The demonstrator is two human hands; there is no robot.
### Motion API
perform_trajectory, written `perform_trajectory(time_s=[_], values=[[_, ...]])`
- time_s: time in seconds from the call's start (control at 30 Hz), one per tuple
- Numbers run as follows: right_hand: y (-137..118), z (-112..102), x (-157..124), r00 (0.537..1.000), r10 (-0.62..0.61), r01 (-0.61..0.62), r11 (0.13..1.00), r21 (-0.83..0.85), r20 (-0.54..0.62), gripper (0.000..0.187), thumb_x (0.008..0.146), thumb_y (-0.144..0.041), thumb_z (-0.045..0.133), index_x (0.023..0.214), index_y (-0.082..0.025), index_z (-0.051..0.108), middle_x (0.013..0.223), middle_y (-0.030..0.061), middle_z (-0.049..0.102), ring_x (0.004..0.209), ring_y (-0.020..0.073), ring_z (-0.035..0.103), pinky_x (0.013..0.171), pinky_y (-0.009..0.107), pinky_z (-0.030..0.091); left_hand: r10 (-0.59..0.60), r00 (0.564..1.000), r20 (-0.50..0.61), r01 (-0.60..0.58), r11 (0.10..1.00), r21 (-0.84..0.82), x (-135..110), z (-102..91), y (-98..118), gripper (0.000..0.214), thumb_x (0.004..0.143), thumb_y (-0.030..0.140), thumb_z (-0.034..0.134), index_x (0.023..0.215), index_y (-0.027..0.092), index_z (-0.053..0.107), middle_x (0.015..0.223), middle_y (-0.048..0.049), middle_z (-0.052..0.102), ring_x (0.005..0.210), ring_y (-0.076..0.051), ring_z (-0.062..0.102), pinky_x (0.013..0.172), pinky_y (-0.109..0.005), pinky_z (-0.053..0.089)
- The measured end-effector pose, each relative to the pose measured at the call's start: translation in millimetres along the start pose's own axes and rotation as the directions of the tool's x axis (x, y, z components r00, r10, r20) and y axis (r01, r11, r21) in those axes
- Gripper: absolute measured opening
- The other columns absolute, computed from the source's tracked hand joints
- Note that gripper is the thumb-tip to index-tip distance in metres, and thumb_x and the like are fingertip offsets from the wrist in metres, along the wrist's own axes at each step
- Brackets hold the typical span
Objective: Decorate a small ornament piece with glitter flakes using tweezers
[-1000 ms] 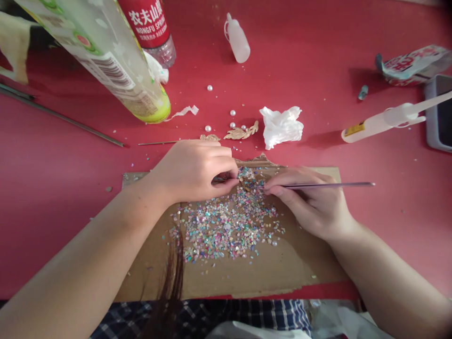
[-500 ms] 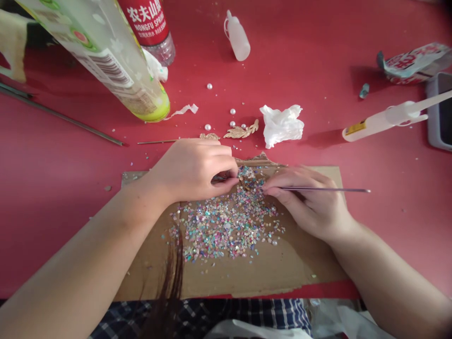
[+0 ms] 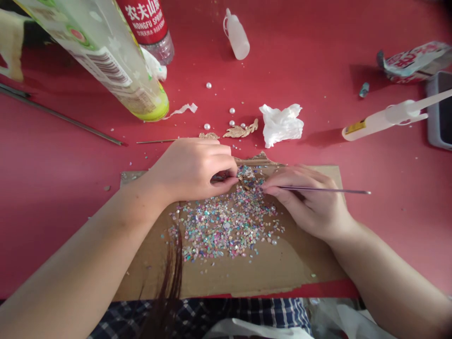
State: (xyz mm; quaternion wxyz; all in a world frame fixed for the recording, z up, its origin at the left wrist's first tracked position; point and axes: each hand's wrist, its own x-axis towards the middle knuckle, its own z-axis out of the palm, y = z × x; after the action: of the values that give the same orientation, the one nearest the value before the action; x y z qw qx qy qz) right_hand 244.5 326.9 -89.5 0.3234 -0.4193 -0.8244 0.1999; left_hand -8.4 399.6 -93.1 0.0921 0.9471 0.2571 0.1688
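From overhead, the left hand (image 3: 192,169) has its fingers curled inward, and what they grip is hidden. Just past those fingertips sits a flake-covered gold piece (image 3: 246,174). The right hand's (image 3: 303,202) fingers grasp a slender metal tool (image 3: 325,190), with iridescent flakes (image 3: 226,226) on cardboard (image 3: 300,268) below the fingers.

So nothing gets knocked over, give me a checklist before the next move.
1. Right hand grips the slender metal tool, its tip at the iridescent flakes: ok.
2. Left hand pinches a small piece at the heap's edge: cannot tell what it is, mostly hidden.
3. Hair strand hangs over the cardboard sheet, beside the flakes: not ok.
4. Pearl beads lie loose on the red tabletop: not ok.
5. Gold leaf piece lies apart from both hands: ok.
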Motion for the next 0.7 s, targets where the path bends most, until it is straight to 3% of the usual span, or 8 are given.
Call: perform_trajectory(time_s=[0.7], values=[[-1.2,0.1,0.1,0.997,0.075,-0.076,0.996,0.056,0.013,0.015,0.101,-0.017,0.062,0.091,-0.024,0.071,0.083,0.0010,0.080,0.074,0.0174,0.075,0.072,0.032,0.056,-0.049,0.996,0.080,0.051,0.999,-0.013,1.8,-3.7,0.7,0.031,0.104,0.036,0.052,0.084,0.024,0.073,0.080,0.0013,0.074,0.076,-0.016,0.063,0.072,-0.029,0.041]])
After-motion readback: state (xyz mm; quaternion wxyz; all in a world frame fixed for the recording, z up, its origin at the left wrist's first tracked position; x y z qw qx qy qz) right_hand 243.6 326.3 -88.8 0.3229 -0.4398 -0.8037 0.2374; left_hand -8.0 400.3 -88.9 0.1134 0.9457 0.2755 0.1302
